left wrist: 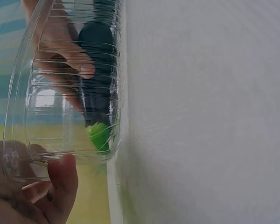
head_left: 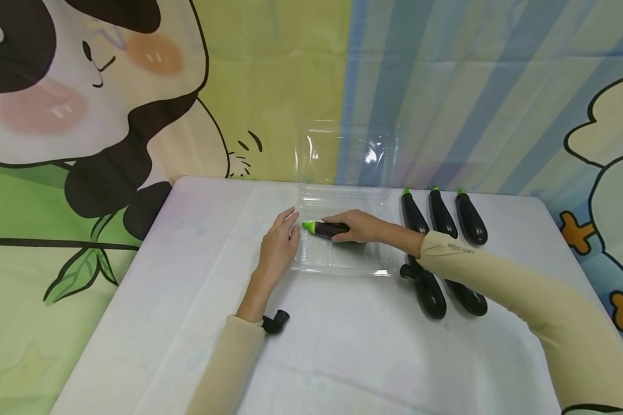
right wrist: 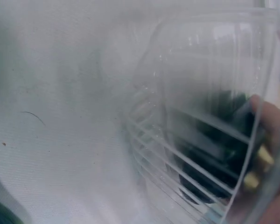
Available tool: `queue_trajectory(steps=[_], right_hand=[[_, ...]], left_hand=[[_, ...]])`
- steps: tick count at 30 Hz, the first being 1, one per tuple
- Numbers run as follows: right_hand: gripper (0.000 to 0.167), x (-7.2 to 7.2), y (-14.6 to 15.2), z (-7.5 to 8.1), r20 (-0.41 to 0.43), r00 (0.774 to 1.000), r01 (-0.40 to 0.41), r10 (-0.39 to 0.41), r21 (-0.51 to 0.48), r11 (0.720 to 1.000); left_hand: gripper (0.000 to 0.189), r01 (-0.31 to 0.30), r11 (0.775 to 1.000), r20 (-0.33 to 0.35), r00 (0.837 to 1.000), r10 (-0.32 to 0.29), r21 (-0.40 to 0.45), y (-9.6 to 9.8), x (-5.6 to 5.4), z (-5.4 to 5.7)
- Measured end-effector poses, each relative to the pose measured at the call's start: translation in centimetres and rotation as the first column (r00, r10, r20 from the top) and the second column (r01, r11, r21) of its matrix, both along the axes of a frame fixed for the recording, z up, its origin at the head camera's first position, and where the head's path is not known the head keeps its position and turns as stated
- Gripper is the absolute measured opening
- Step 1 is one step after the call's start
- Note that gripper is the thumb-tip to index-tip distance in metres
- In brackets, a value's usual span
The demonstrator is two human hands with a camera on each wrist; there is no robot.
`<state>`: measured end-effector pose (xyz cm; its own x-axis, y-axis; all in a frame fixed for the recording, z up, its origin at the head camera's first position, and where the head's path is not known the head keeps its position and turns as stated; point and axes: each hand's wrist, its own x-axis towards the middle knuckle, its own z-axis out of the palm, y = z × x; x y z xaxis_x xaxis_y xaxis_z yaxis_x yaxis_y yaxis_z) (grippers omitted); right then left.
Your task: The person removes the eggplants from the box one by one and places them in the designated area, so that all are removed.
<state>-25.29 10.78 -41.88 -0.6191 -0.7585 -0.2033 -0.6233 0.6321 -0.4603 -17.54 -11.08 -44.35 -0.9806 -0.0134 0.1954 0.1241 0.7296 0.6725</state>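
My right hand (head_left: 360, 226) grips a dark purple eggplant (head_left: 328, 229) with a bright green cap, its cap end pointing left. The eggplant is inside a clear plastic clamshell box (head_left: 342, 270); through the wall in the left wrist view, the eggplant (left wrist: 100, 100) appears near the base. At the box's left side, my left hand (head_left: 280, 245) has its fingers fairly straight beside the rim. In the left wrist view, that hand (left wrist: 32, 186) touches the box's corner. The right wrist view is blurred, with the eggplant (right wrist: 214, 158) seen through the ribbed wall.
Right of the box, several eggplants lie in two rows, among them one at the back (head_left: 470, 219) and one in front (head_left: 431, 294), partly covered by my right arm. The clear lid (head_left: 345, 155) stands up behind the box. A white cloth covers the table (head_left: 342, 346); a printed curtain hangs behind.
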Motion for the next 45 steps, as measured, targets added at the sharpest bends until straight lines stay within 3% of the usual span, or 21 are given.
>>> queue_trajectory(steps=[12, 18, 27, 37, 45], right_hand=[[0.058, 0.3, 0.4, 0.5, 0.007, 0.999, 0.036, -0.036, -0.012, 0.999], [0.057, 0.9, 1.4, 1.4, -0.013, 0.995, 0.094, -0.094, -0.025, 0.995], [0.052, 2.2, 2.6, 2.7, -0.061, 0.985, 0.151, -0.16, -0.129, 0.98], [0.05, 4.0, 3.1, 3.0, -0.022, 0.979, 0.19, -0.201, -0.235, 0.953], [0.049, 4.7, 3.2, 3.4, 0.037, 0.967, 0.253, -0.25, -0.209, 0.945]], left_hand=[[0.04, -0.001, 1.0, 0.018, 1.0, 0.001, 0.002, 0.0, 0.0, 0.1], [0.039, 0.0, 1.0, 0.013, 1.0, 0.0, -0.008, 0.0, 0.1, 0.1], [0.039, 0.0, 1.0, 0.004, 1.0, 0.0, -0.003, 0.0, 0.0, 0.0], [0.039, -0.007, 1.0, 0.014, 1.0, 0.007, -0.003, 0.0, 0.0, -0.1], [0.039, 0.0, 1.0, 0.011, 1.0, 0.0, -0.003, 0.0, 0.0, -0.1]])
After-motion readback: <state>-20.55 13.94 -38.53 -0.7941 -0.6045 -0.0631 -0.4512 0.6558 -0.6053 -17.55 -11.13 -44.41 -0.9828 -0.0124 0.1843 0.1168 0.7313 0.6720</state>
